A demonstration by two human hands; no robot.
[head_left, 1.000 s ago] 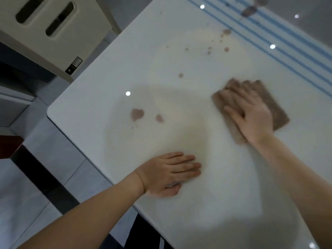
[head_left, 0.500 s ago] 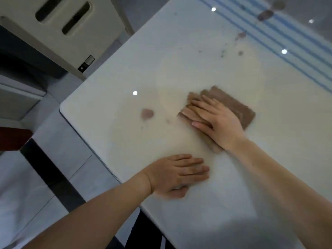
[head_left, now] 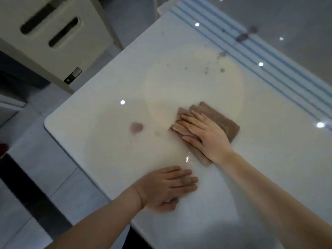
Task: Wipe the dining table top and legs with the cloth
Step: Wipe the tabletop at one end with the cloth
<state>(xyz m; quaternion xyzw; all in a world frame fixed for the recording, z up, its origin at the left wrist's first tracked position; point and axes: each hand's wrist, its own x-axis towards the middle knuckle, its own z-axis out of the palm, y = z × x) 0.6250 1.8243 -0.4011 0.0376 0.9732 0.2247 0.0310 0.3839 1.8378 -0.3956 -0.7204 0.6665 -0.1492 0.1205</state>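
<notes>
Head view: white glossy desk (head_left: 179, 51) running diagonally, corner at left. Right hand (head_left: 206, 133) lying flat, fingers stretched and together, pressing down on a folded brown cloth (head_left: 222, 119) at mid-desk; palm on top, not gripping around it. Cloth is lying flat on the desk, sticking out past the hand on the far-right side and near the wrist. Left hand (head_left: 168, 187) resting palm-down on the near desk edge, fingers extended, holding nothing, well apart from the cloth. Brown stain (head_left: 136, 127) sitting just left of the cloth, not touching it. Small specks (head_left: 213, 68) scattering farther up, near blue stripes (head_left: 269, 56) along the far-right side. A wet glint is showing between the hands. Cream cabinet (head_left: 59, 33) with two dark slots standing at far left, off the desk, over grey floor tiles (head_left: 53, 177).
</notes>
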